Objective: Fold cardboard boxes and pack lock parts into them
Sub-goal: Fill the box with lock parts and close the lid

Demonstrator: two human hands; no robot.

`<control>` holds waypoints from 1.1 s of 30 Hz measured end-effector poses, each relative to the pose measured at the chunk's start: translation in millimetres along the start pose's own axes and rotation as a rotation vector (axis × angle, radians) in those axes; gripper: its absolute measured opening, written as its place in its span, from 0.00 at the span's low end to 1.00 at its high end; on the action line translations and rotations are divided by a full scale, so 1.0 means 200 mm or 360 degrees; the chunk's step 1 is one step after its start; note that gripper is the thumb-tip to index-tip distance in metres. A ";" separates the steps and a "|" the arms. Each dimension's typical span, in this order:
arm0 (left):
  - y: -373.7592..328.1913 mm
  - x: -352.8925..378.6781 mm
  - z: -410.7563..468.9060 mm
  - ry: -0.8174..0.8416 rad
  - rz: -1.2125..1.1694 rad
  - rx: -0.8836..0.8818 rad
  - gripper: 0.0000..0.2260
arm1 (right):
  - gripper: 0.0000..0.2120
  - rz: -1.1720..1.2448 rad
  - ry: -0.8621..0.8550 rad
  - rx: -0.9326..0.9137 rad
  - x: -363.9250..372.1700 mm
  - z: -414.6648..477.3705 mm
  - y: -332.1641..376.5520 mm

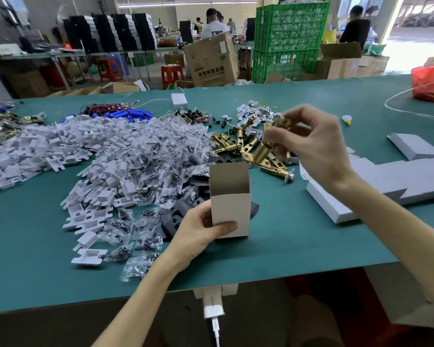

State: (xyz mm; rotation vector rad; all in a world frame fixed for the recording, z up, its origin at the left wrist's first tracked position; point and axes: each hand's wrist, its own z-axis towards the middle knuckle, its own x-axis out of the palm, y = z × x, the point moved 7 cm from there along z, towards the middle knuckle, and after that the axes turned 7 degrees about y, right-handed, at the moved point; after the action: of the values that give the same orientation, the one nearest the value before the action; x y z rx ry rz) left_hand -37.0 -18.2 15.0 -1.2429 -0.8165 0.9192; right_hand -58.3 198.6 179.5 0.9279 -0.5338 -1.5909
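A small white cardboard box (232,211) stands upright on the green table with its top open. My left hand (198,234) grips its lower left side, thumb across the front face. My right hand (313,144) hovers above and right of the box's mouth, pinching a brass latch bolt (261,152) that tilts down towards the opening. More brass latches (236,142) lie in a heap just behind the box. Black lock plates (176,216) lie left of the box, partly under my left hand.
White plastic inserts (68,144) and small clear screw bags (158,151) cover the table's left and middle. Flat and folded white boxes (391,181) lie at the right. A red bag (431,81) sits far right. The table's front edge (236,279) runs close below the box.
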 end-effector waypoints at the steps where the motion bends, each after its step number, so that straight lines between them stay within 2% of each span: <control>1: 0.00 0.00 0.00 0.0003 0.0004 0.0000 0.18 | 0.15 0.0057 0.0015 -0.0050 0.01 0.02 0.08; 5: 0.01 0.00 0.00 -0.0006 0.0006 -0.0021 0.21 | 0.16 0.0095 0.0169 -0.0087 0.15 0.03 0.22; 8: 0.01 0.00 0.00 -0.0004 0.0015 -0.0022 0.21 | 0.13 -0.0178 0.0288 -0.0036 0.26 0.02 0.21; 11: 0.01 0.00 0.00 0.0003 0.0015 -0.0020 0.21 | 0.14 -0.0537 0.0349 -0.0008 0.32 0.02 0.17; 15: 0.01 0.00 0.00 -0.0008 -0.0007 -0.0011 0.20 | 0.15 -0.0815 0.0450 0.0019 0.40 0.00 0.13; 23: 0.02 0.00 0.00 0.0012 -0.0009 -0.0001 0.19 | 0.12 -0.1018 0.0729 0.0073 0.49 -0.02 0.11; 27: 0.01 0.00 0.00 0.0035 -0.0023 0.0020 0.18 | 0.11 -0.1256 0.0831 0.0048 0.52 -0.04 0.12; 33: 0.01 0.00 0.00 0.0022 0.0028 0.0015 0.15 | 0.11 -0.1519 0.0987 0.0200 0.58 -0.08 0.10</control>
State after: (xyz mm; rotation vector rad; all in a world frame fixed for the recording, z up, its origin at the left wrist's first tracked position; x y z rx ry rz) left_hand -36.5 -18.1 13.7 -1.2488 -0.7902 0.9268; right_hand -36.5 84.4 152.3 1.8514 0.3198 -1.9377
